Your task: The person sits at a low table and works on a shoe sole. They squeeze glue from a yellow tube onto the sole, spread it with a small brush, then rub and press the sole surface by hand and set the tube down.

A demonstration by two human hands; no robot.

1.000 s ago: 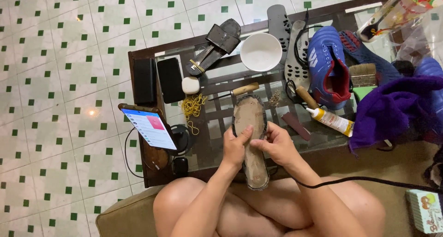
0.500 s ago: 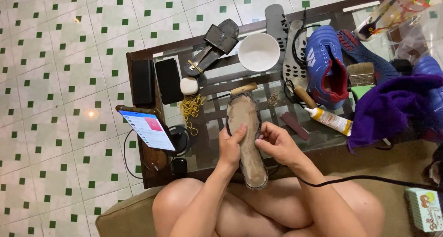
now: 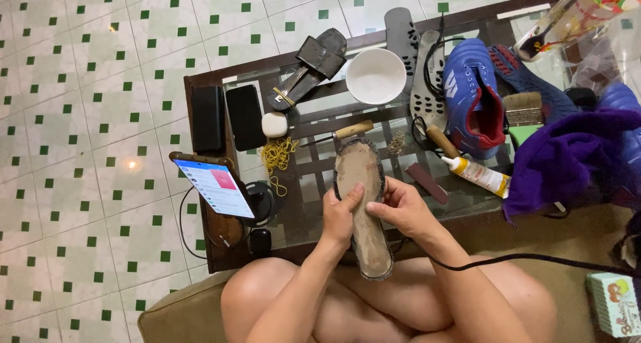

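A worn brown shoe sole (image 3: pixel 364 183) with a dark stitched rim lies lengthwise between my hands, its toe over the glass table (image 3: pixel 314 183) and its heel above my lap. My left hand (image 3: pixel 339 213) grips its left edge with the thumb pressed on its top face. My right hand (image 3: pixel 400 206) holds the right edge, fingertips touching the middle of the sole. Just beyond the toe lies a wooden-handled awl (image 3: pixel 340 132).
The table also carries a white bowl (image 3: pixel 376 76), a blue sports shoe (image 3: pixel 473 99), a glue tube (image 3: pixel 477 175), a brush (image 3: pixel 524 108), yellow thread (image 3: pixel 277 154), two dark phones, a lit phone on a stand (image 3: pixel 215 186) and purple cloth (image 3: pixel 574 156). A black cable crosses my right thigh.
The sole has shifted a little toward me and to the left. My left thumb has moved onto its top face and my right fingers have slid inward onto it.
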